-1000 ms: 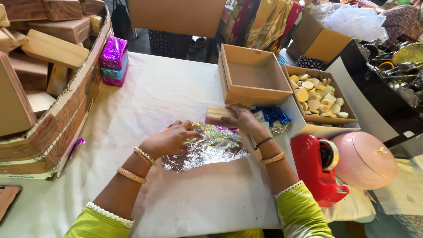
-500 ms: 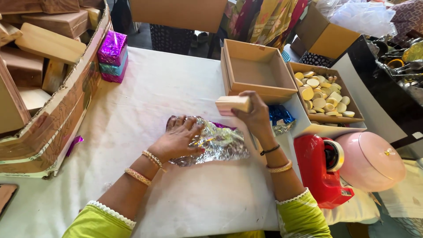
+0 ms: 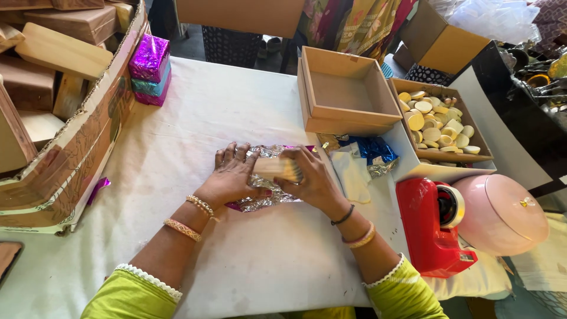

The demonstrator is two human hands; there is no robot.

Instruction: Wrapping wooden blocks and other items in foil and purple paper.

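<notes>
A crinkled sheet of silver foil lies on the white table, with a small pale wooden block on it. My left hand rests flat on the foil and touches the block's left end. My right hand grips the block from the right, fingers curled over it. Much of the foil is hidden under both hands.
An empty wooden tray and a tray of round pale discs stand at the back right. A red tape dispenser, a pink lid, blue foil, stacked wrapped boxes and a cardboard box of wooden blocks surround the work spot.
My right hand, which held the wooden block lifted above the foil half a second ago, has brought it down onto the sheet. My left hand has closed in beside it.
</notes>
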